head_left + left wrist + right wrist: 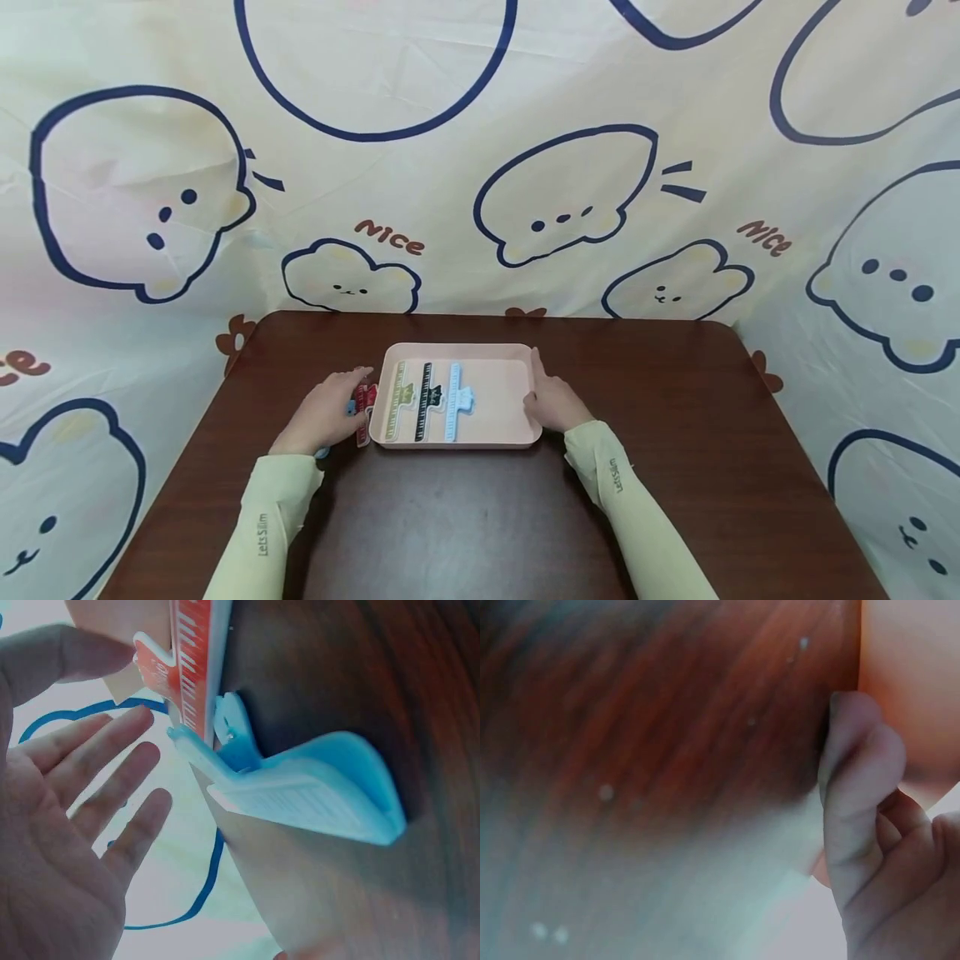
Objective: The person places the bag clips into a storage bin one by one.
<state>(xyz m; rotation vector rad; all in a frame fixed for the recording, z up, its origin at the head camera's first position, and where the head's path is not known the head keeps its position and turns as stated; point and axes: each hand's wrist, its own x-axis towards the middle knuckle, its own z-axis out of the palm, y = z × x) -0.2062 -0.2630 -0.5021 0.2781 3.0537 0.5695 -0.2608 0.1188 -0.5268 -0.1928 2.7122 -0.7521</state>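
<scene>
A pink tray (498, 396) lies on the table with three ruler-marked clips inside, side by side: a green clip (395, 402), a black clip (425, 402) and a light blue clip (453, 402). My right hand (557, 402) holds the tray's right edge, thumb over the rim and fingers along the outer side (866, 772). Beyond the tray's left edge, my left hand (324, 414) is spread around a red clip (196, 671) with ruler marks, thumb near it. Another blue clip (307, 795) stands on the table by that hand, partly hidden under it in the head view.
The dark brown wooden table (637, 500) reaches out to both sides and in front of the tray. A cloth (442, 192) printed with cartoon animals hangs behind and on both sides of the table.
</scene>
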